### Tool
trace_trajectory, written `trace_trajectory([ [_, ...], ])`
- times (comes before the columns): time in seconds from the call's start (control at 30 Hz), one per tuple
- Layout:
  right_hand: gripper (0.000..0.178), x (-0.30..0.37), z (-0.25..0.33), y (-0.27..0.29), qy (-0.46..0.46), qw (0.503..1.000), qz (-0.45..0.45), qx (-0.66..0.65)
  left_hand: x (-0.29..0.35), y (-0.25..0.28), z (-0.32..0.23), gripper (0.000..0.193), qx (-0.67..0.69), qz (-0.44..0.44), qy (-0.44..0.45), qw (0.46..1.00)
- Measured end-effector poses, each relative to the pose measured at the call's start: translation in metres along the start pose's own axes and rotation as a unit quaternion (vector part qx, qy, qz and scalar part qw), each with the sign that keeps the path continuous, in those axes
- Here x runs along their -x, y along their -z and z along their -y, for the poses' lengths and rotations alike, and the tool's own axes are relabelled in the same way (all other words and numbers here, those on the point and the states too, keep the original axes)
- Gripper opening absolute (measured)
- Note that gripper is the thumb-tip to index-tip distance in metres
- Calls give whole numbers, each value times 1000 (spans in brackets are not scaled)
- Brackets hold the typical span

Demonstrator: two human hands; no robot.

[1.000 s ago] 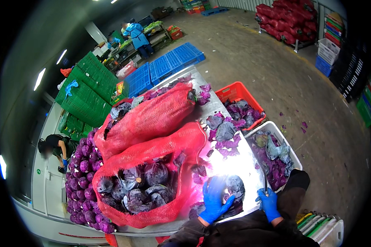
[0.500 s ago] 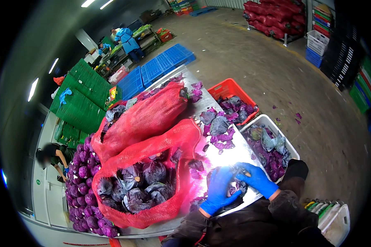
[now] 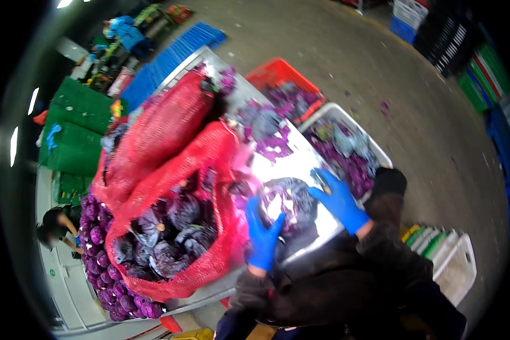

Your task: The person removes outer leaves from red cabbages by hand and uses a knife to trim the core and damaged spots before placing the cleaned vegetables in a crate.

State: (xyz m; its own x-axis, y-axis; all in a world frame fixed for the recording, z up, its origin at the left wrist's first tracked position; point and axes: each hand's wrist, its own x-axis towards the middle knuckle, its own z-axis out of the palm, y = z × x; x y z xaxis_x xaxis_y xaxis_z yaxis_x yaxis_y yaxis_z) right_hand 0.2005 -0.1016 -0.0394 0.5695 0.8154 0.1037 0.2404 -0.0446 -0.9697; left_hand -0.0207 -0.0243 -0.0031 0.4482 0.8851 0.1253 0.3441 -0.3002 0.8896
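Here we are at the metal surface (image 3: 269, 170), and all eyes are on 1 purple cabbage (image 3: 294, 207), sitting near the close edge between our 2 blue-gloved hands! Our left hand (image 3: 263, 235) leans in from the left, fingers spread and unclenched, the thumb lying against the cabbage's pale-patched side. Over on the other flank, our right hand (image 3: 340, 201) hovers just beside the dark outer leaves; something small sits at those fingers, but it's blurred, and we can't tell whether they're clenched on it or whether they touch the cabbage. To the left, the open red mesh sack (image 3: 204, 147) gapes wide, showing dark cabbages (image 3: 182, 211) inside, with a bulging red sack (image 3: 158, 136) lying right behind it. Beyond our cabbage we spot loose leaves (image 3: 266, 124) scattered on the metal, then the red crate (image 3: 280, 71) and the white crate (image 3: 374, 144) alongside, both carrying leaves. And far left, a heap of bright purple cabbages (image 3: 119, 289), with a person in dark clothing (image 3: 55, 220) bending near it!
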Motion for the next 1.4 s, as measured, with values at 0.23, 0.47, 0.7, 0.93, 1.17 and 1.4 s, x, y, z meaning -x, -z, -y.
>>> trace_trajectory([
  [0.23, 68, -6, 30, 10, -73, 990, 112, 40, -27, -18, -12, 96, -43, 14, -15, 999],
  [0.47, 66, -4, 39, 22, -46, 984, 106, 136, -22, -37, -32, 126, -211, 31, -42, 976],
  [0.7, 50, -18, 60, 22, 31, 942, 133, 305, -33, -47, -37, 130, -247, 36, -91, 964],
  [0.93, 48, -72, 18, 33, -73, 915, 174, 356, -41, -63, -53, 131, -296, 56, -100, 948],
  [1.17, 52, -64, -46, 31, -249, 967, 58, 11, -41, -22, -20, 131, -210, 130, -154, 957],
  [1.4, 57, -54, 54, 31, -38, 971, 91, 217, -100, 9, -27, 126, -163, 325, -228, 903],
])
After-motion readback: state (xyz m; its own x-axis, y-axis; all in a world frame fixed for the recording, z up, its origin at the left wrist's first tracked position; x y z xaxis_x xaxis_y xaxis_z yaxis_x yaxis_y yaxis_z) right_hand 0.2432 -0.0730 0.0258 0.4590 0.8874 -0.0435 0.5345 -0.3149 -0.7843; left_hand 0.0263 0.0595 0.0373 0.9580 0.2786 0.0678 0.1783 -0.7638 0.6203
